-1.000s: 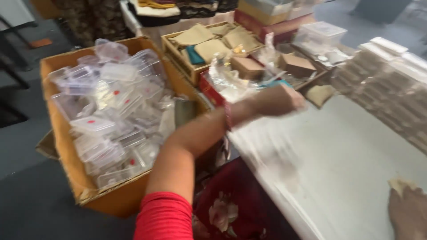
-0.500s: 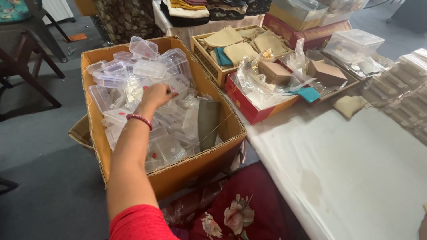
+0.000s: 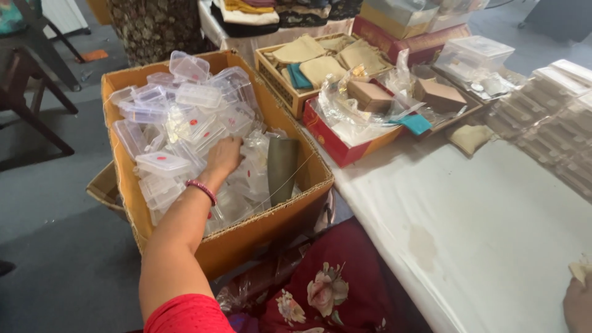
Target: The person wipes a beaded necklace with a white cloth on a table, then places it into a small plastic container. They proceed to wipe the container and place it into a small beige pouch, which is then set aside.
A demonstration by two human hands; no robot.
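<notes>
My left hand reaches down into a large cardboard box on the floor. It rests on a heap of small clear plastic cases, some with red dots. Its fingertips are buried among the cases, so I cannot make out a grip. A red beaded bracelet sits on that wrist. Only the edge of my right hand shows at the bottom right corner, on the white table, next to a small beige piece. Whether it holds that piece is unclear.
On the table stand a red tray with brown boxes and plastic bags, a wooden tray of beige pouches, clear containers and rows of stacked cases. A dark wooden chair stands at left. Floral red fabric lies below.
My left arm swung from the table's trays over to the cardboard box, and the hand has sunk lower among the plastic cases. The view has shifted to the left.
</notes>
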